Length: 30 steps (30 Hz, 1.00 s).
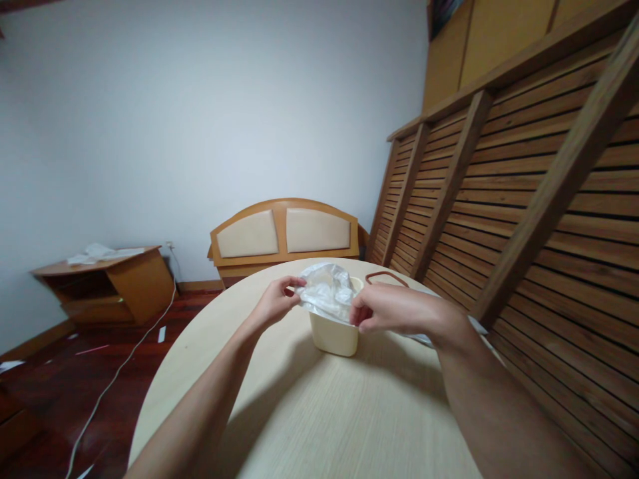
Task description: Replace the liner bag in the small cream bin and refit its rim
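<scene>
Bare forearms (214, 386) stretched forward, left hand (277, 298) pinching, right hand (384, 309) curled inward, hands near each other

Table (309, 419): rounded, pale, in front of you; the cream bin (335, 338) stands upright on it, with a brown loop (387, 273) beyond, to the bin's right.
Floor (54, 392): dark reddish, at your left, bearing a white cord (117, 376) and paper scraps (162, 334).
Low cabinet (137, 286): white sheets (102, 253) lie across its top.

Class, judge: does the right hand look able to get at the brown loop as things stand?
Probably yes: the brown loop lies just beyond the right hand and nothing visible blocks it, though the hand, busy at the white bag, would likely have to leave that first.
</scene>
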### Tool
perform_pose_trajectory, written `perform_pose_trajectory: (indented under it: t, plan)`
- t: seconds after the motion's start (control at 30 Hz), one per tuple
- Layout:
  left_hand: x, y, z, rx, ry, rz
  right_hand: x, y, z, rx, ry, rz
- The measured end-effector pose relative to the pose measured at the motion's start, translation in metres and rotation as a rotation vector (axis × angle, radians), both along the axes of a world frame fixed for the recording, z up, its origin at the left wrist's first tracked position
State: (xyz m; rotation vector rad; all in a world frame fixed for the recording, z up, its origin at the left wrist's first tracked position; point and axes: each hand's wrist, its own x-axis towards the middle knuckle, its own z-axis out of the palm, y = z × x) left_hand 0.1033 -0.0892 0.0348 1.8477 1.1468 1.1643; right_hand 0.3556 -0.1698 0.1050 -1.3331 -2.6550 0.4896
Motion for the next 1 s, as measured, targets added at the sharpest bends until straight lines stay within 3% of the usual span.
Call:
perform_pose_trajectory:
  t: [0.1, 0.23, 0.37, 0.5, 0.63, 0.77, 0.93, 1.0]
  plan:
    - [-0.001, 0.001, -0.002, -0.025, 0.008, -0.022, 0.0, -0.002, 0.003, 0.002, 0.007, -0.05]
    - [-0.002, 0.0, -0.003, -0.039, 0.007, -0.065, 0.002, -0.002, 0.004, 0.171, 0.054, -0.148]
    - [-0.002, -0.001, -0.004, -0.036, -0.002, -0.093, 0.002, 0.007, -0.002, 0.32, 0.126, -0.153]
    - [-0.003, -0.001, -0.007, -0.028, 0.009, -0.109, 0.003, 0.013, -0.003, 0.366, 0.099, -0.168]
    - [-0.006, 0.002, -0.011, -0.055, 0.043, -0.123, 0.01, 0.02, -0.004, 0.405, 0.078, -0.312]
    - [-0.008, 0.004, -0.017, -0.081, 0.074, -0.15, 0.022, 0.044, -0.017, 0.398, 0.105, -0.458]
    - [-0.008, 0.007, -0.023, -0.126, 0.074, -0.225, 0.027, 0.08, -0.042, 0.319, 0.327, -0.575]
    - [-0.008, 0.009, -0.023, -0.082, 0.068, -0.178, 0.025, 0.089, -0.049, 0.293, 0.376, -0.576]
